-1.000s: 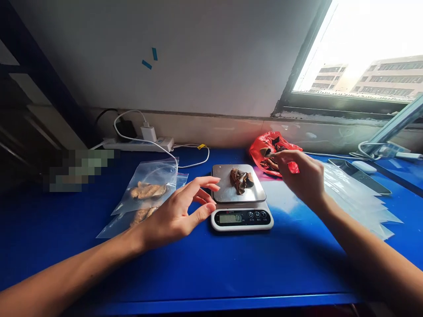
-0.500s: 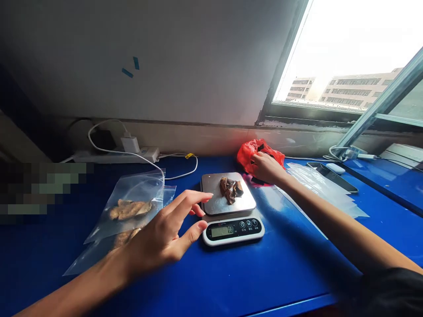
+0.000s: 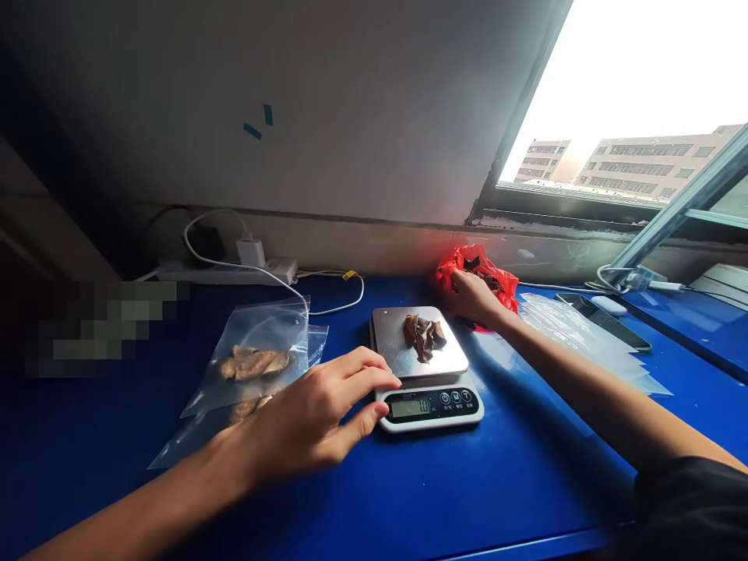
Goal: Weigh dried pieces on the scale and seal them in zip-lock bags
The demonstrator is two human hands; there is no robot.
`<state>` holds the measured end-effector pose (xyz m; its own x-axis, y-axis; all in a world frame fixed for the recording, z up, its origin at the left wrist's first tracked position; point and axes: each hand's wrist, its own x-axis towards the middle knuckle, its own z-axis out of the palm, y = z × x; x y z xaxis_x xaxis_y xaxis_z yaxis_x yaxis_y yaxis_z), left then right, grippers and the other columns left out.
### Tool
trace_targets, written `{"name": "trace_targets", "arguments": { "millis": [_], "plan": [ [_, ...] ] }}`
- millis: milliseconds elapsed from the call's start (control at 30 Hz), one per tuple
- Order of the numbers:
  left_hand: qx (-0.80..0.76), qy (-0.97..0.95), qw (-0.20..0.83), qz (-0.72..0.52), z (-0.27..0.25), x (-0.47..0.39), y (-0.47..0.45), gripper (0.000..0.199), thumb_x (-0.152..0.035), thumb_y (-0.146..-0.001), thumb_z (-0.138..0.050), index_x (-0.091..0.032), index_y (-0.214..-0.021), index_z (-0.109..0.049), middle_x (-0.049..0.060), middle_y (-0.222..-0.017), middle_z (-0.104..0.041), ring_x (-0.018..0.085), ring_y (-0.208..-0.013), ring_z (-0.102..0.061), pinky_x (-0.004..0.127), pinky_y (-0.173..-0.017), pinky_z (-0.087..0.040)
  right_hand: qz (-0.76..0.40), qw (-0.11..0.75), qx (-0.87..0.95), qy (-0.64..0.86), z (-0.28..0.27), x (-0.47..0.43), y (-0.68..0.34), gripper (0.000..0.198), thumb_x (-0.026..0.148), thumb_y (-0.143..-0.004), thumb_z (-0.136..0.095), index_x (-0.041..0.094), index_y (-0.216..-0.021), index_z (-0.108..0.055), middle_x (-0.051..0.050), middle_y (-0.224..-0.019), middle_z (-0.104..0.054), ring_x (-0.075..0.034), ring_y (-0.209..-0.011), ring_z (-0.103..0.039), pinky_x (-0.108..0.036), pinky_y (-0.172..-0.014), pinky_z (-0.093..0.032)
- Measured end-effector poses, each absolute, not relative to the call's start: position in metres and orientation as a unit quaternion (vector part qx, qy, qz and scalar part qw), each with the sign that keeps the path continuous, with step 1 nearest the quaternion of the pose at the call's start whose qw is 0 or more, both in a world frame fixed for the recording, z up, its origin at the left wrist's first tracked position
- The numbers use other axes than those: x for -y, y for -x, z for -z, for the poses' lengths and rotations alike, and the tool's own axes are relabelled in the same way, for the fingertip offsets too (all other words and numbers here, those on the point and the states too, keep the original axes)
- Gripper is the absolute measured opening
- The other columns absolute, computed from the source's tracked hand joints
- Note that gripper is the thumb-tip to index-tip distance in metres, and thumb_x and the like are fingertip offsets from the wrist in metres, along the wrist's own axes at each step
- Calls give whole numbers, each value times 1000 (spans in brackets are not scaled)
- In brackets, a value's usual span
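A small digital scale [image 3: 461, 366] stands on the blue table, its display reading about 7.0. On its steel plate lies a little heap of dark, curled dried slices [image 3: 425, 336]. My left hand [image 3: 333, 401] is at the scale's left front edge, fingers stretched and apart, holding nothing. Behind the scale, my right hand [image 3: 472, 299] reaches into a red plastic bag [image 3: 503, 282] with dark dried pieces inside. Its fingertips are hidden, so I cannot tell whether they grip anything.
Left of the scale, clear zip bags [image 3: 269, 319] hold brown dried slices [image 3: 254, 363]. Flat clear bags [image 3: 578, 335] lie to the right, beside a phone [image 3: 608, 321] and a white oval object [image 3: 608, 305]. A power strip [image 3: 222, 273] and white cables run along the wall.
My left hand has come lower and nearer the scale's front edge. My right hand stays at the red bag, where more dark pieces now show. The whole view has shifted slightly.
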<state>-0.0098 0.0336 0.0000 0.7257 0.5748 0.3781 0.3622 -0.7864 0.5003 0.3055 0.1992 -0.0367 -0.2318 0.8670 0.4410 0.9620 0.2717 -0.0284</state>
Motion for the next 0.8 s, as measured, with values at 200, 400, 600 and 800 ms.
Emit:
{"name": "trace_targets", "arguments": {
  "millis": [200,400,600,800],
  "plan": [
    [-267,-914,202,-231,0,-35,10,24,-14,-93,-48,-20,-113,-59,5,-113,-60,15,-96,-62,28,-85,-53,141,237,719,638,34,-179,-337,35,16,-88,-49,15,-123,-54,-10,-101,-64,-19,-88,-61,-31,-77,-48],
    [-270,-916,198,-221,1,-39,6,23,-13,-93,-48,-21,-111,-61,4,-112,-61,15,-95,-63,27,-83,-54,150,192,733,635,33,-172,-332,20,31,-83,-61,18,-96,-69,-16,-117,-58,-32,-112,-50,-44,-91,-42],
    [-275,-919,181,-219,1,-43,9,23,-16,-95,-46,-21,-112,-60,4,-113,-61,15,-97,-63,27,-84,-54,89,168,754,629,34,-189,-313,25,37,-92,-60,14,-100,-63,-7,-108,-62,-20,-104,-57,-43,-94,-46],
    [-264,-929,149,-211,-1,-41,10,22,-15,-93,-48,-19,-110,-62,5,-106,-64,16,-92,-64,28,-80,-55,10,265,726,634,32,-183,-333,25,38,-94,-57,14,-101,-61,-5,-95,-64,-15,-84,-63,-34,-79,-53]
  ]
}}
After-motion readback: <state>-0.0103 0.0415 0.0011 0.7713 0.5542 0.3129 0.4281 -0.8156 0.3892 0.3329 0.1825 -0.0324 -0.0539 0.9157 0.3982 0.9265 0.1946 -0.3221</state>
